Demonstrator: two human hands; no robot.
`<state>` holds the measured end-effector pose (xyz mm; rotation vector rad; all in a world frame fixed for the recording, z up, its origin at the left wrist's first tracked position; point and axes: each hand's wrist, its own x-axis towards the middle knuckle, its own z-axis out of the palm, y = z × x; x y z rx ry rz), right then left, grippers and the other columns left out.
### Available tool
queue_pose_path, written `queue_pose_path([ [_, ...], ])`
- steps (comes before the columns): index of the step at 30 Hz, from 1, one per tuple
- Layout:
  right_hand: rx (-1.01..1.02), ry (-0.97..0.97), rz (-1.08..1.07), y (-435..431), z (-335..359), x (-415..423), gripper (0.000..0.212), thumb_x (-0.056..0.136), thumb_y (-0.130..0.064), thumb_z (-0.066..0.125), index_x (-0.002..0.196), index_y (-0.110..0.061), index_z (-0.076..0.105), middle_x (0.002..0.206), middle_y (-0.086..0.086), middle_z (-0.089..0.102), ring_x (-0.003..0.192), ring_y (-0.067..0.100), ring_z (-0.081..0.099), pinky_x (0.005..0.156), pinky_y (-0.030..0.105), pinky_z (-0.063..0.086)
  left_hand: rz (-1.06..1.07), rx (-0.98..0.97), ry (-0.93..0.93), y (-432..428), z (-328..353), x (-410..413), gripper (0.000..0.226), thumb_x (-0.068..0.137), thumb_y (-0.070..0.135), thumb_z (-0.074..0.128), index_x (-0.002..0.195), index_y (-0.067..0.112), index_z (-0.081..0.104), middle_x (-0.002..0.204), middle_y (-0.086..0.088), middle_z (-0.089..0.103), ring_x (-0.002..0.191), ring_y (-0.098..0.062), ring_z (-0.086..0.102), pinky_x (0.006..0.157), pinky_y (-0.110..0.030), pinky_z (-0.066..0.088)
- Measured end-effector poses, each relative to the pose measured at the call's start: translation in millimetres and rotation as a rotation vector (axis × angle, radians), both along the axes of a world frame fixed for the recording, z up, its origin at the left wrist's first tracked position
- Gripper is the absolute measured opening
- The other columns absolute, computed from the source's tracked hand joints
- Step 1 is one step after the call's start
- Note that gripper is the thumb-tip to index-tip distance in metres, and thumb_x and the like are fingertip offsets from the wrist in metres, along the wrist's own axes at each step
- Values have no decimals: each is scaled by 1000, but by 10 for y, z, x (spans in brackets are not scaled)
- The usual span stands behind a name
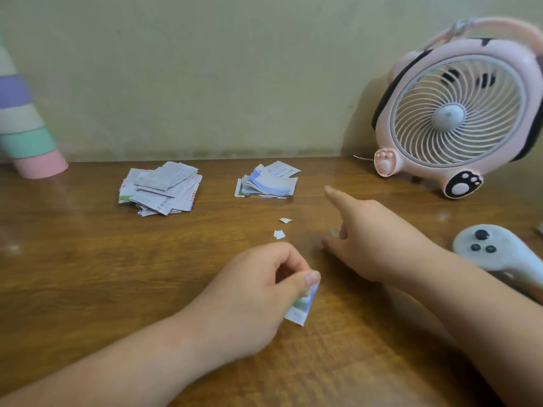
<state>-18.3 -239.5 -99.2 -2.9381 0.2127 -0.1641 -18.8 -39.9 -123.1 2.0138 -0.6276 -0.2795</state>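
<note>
My left hand [258, 292] pinches a small printed paper piece [302, 306] between thumb and fingers, low over the wooden table [88, 274]. Hovering to its right, my right hand [373, 239] has the index finger stretched toward the back of the table and holds nothing. Two tiny white scraps [279, 234] lie between the hands and the piles. A pile of mostly white printed paper pieces [160, 188] sits at the back left of centre. A second, smaller pile with blue and green print [269, 183] sits to its right.
A pink desk fan with paw feet [458, 110] stands at the back right against the wall. A white hand controller [499, 251] lies at the right edge. A pastel striped cone-shaped object [26, 127] stands at the far left.
</note>
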Motion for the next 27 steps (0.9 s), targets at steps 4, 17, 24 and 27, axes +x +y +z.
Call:
queue_pose_path([
  [4,-138,45,27,75,63,-115,46,91,-48,61,135,-35,56,118,-2,67,109,24,64,86,35,55,36,-100,49,-1,-12,48,16,97,23,64,82,21,67,73,3,71,71,-8,68,75,-31,57],
  [17,-252,349,390,395,219,-469,33,98,-49,44,98,-23,65,71,0,58,64,19,58,64,36,56,243,-748,484,-77,30,77,9,86,6,69,86,-3,70,65,-11,62,63,-17,65,82,-41,62],
  [24,-367,335,377,526,201,-518,40,100,-54,40,98,-22,64,72,-3,52,59,16,49,56,30,43,284,-631,247,-61,149,25,9,86,13,72,79,10,76,70,-10,73,75,-27,76,89,-51,59],
  [27,-367,353,355,518,199,-507,42,99,-56,42,106,-22,66,76,0,53,65,20,52,62,31,47,356,-743,79,-36,207,68,6,91,12,69,89,10,74,64,-2,68,61,-19,71,82,-47,59],
])
